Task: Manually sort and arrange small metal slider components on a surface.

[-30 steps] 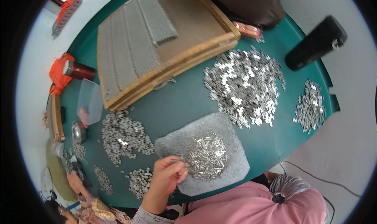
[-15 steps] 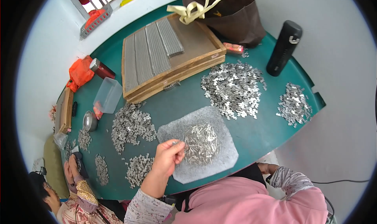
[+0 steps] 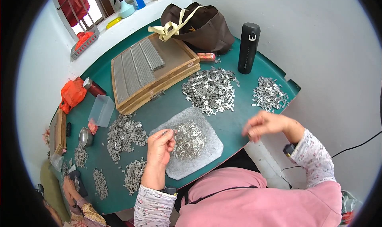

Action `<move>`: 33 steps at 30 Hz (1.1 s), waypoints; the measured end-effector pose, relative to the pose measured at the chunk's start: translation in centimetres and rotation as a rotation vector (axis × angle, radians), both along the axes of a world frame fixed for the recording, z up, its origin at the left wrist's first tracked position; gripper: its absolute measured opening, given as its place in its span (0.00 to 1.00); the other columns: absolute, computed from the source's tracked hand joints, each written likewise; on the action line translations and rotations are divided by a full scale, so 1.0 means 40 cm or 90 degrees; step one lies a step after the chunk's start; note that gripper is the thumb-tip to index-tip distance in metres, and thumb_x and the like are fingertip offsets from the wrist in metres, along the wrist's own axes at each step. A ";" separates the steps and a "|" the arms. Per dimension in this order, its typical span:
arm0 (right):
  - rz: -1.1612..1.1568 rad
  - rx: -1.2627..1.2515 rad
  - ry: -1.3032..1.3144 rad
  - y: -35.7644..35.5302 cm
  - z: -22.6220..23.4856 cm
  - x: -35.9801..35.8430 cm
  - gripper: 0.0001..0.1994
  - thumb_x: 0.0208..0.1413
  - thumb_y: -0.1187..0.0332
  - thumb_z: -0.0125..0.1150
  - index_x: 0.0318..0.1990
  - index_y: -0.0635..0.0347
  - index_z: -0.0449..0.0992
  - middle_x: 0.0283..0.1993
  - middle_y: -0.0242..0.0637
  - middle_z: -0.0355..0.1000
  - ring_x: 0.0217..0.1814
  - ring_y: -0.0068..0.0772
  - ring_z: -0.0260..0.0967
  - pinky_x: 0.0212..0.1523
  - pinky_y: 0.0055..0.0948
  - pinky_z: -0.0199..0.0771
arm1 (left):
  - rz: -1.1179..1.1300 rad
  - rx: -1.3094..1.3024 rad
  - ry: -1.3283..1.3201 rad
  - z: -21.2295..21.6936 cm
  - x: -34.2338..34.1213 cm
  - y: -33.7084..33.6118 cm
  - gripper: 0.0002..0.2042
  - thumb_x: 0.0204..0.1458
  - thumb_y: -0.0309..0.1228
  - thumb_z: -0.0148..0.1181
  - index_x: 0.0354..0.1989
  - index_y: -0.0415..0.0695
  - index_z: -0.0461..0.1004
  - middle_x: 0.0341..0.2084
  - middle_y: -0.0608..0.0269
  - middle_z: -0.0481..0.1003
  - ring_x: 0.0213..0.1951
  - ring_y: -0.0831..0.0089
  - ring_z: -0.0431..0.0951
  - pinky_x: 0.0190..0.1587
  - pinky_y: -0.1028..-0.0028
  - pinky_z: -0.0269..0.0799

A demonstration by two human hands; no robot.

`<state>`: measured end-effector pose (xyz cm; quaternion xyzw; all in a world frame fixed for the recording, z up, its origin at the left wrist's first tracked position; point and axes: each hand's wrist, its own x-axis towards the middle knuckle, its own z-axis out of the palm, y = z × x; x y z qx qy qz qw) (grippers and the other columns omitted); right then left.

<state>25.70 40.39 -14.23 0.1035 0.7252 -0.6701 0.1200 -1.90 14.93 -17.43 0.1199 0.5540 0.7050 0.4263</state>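
Observation:
My left hand (image 3: 161, 146) is closed in a pinch at the left side of a grey felt mat (image 3: 211, 154). A bit of a small grey metal piece shows at its fingertips; its exact shape is hidden. On the mat lies a loose heap of thin silvery pins (image 3: 190, 140), just right of that hand. My right hand (image 3: 267, 126) hovers by the table's right edge, apart from the mat. Its fingers are bent and smeared by motion, so whether they hold anything does not show. Beyond the mat spreads a big pile of small flat metal pieces (image 3: 210, 91).
More metal-piece piles lie left (image 3: 125, 137) and right (image 3: 270, 94) on the green table (image 3: 175, 101). A wooden tray (image 3: 175, 82) holds rows of grey strips. Behind stand a black bottle (image 3: 248, 48) and brown bag (image 3: 217, 30). A co-worker's hands (image 3: 71, 189) are at far left.
My right hand has risen from low beside my body to above the table's right edge. My left hand stays pinched beside the pins. The whole view has shifted.

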 end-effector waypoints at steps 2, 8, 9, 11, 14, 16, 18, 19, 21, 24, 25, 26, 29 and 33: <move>-0.125 0.100 0.072 -0.008 0.033 -0.103 0.12 0.59 0.63 0.57 0.41 0.65 0.77 0.30 0.33 0.75 0.30 0.21 0.72 0.31 0.25 0.73 | 0.002 0.015 0.005 -0.001 0.007 0.004 0.09 0.51 0.27 0.62 0.33 0.31 0.74 0.18 0.65 0.69 0.18 0.80 0.65 0.16 0.83 0.54; -0.103 0.807 0.381 -0.035 -0.025 -0.353 0.11 0.49 0.69 0.60 0.41 0.61 0.77 0.46 0.39 0.71 0.55 0.40 0.66 0.53 0.37 0.66 | -0.007 -0.018 0.051 0.002 0.017 0.021 0.07 0.51 0.25 0.61 0.33 0.31 0.76 0.16 0.65 0.69 0.16 0.80 0.65 0.16 0.82 0.56; -0.069 0.865 0.432 -0.037 -0.048 -0.385 0.12 0.49 0.69 0.59 0.42 0.61 0.76 0.49 0.40 0.69 0.59 0.41 0.62 0.58 0.41 0.61 | -0.001 -0.021 0.047 -0.005 0.008 0.018 0.07 0.51 0.25 0.61 0.33 0.31 0.76 0.16 0.65 0.69 0.16 0.80 0.65 0.16 0.82 0.56; -0.032 0.918 0.482 -0.030 -0.088 -0.417 0.13 0.49 0.68 0.59 0.43 0.61 0.75 0.52 0.40 0.68 0.63 0.42 0.58 0.63 0.45 0.56 | 0.011 -0.020 0.040 -0.026 -0.006 0.015 0.07 0.51 0.25 0.60 0.33 0.32 0.76 0.16 0.65 0.69 0.16 0.80 0.65 0.17 0.82 0.57; 0.054 0.889 0.464 -0.007 -0.123 -0.417 0.15 0.49 0.68 0.58 0.46 0.62 0.75 0.56 0.42 0.65 0.66 0.42 0.54 0.67 0.50 0.47 | 0.040 -0.048 0.039 -0.054 -0.021 -0.002 0.07 0.52 0.25 0.59 0.32 0.32 0.76 0.16 0.65 0.69 0.16 0.79 0.66 0.17 0.81 0.58; 0.077 0.874 0.448 0.016 -0.111 -0.396 0.16 0.49 0.68 0.58 0.46 0.62 0.75 0.57 0.41 0.65 0.66 0.42 0.54 0.68 0.50 0.47 | 0.039 -0.046 0.033 -0.056 -0.023 -0.020 0.06 0.52 0.25 0.60 0.32 0.34 0.77 0.16 0.66 0.70 0.16 0.80 0.66 0.17 0.82 0.59; 0.087 0.862 0.439 0.033 -0.105 -0.380 0.15 0.49 0.68 0.59 0.45 0.61 0.75 0.56 0.40 0.65 0.66 0.41 0.54 0.68 0.50 0.46 | 0.037 -0.043 0.028 -0.053 -0.024 -0.023 0.06 0.52 0.25 0.60 0.32 0.35 0.77 0.16 0.67 0.71 0.16 0.82 0.67 0.17 0.83 0.60; 0.089 0.858 0.435 0.032 -0.101 -0.382 0.15 0.49 0.68 0.59 0.45 0.61 0.75 0.56 0.40 0.65 0.66 0.41 0.54 0.68 0.50 0.46 | 0.026 -0.049 0.030 -0.052 -0.024 -0.019 0.05 0.52 0.26 0.60 0.32 0.35 0.77 0.17 0.67 0.71 0.17 0.82 0.67 0.17 0.83 0.60; 0.033 0.840 0.417 0.021 -0.081 -0.384 0.15 0.47 0.67 0.61 0.44 0.61 0.75 0.54 0.39 0.65 0.66 0.42 0.53 0.68 0.51 0.46 | 0.014 -0.058 0.030 -0.053 -0.025 -0.013 0.05 0.52 0.26 0.60 0.32 0.36 0.78 0.17 0.67 0.72 0.17 0.82 0.67 0.18 0.83 0.60; 0.018 0.830 0.422 -0.019 -0.074 -0.424 0.16 0.44 0.66 0.64 0.41 0.62 0.76 0.54 0.41 0.64 0.66 0.46 0.52 0.68 0.54 0.44 | -0.004 -0.058 0.032 -0.054 -0.028 -0.009 0.05 0.52 0.26 0.61 0.33 0.36 0.78 0.17 0.67 0.72 0.17 0.83 0.67 0.18 0.83 0.61; 0.027 0.822 0.430 -0.029 -0.078 -0.434 0.16 0.43 0.66 0.65 0.41 0.62 0.76 0.54 0.43 0.63 0.65 0.48 0.52 0.68 0.55 0.43 | -0.004 -0.070 0.036 -0.054 -0.027 -0.007 0.05 0.52 0.26 0.61 0.33 0.36 0.78 0.17 0.67 0.72 0.17 0.83 0.67 0.18 0.83 0.61; 0.032 0.822 0.436 -0.035 -0.090 -0.444 0.15 0.42 0.67 0.66 0.39 0.63 0.75 0.52 0.44 0.63 0.65 0.50 0.52 0.68 0.58 0.41 | -0.004 -0.082 0.041 -0.054 -0.027 -0.006 0.06 0.52 0.26 0.61 0.34 0.36 0.78 0.18 0.68 0.72 0.18 0.83 0.67 0.18 0.83 0.61; -0.011 0.768 0.362 -0.051 -0.086 -0.451 0.15 0.42 0.68 0.66 0.37 0.63 0.73 0.50 0.44 0.64 0.64 0.49 0.53 0.68 0.60 0.39 | -0.009 -0.059 0.029 -0.054 -0.027 -0.012 0.06 0.53 0.26 0.60 0.34 0.36 0.78 0.18 0.68 0.72 0.18 0.84 0.67 0.19 0.84 0.61; -0.020 0.765 0.349 -0.060 -0.099 -0.455 0.14 0.40 0.71 0.66 0.37 0.62 0.71 0.44 0.44 0.66 0.60 0.49 0.57 0.67 0.61 0.39 | 0.010 -0.068 0.051 -0.050 -0.021 -0.003 0.06 0.52 0.26 0.60 0.33 0.34 0.77 0.16 0.66 0.71 0.15 0.81 0.66 0.16 0.83 0.60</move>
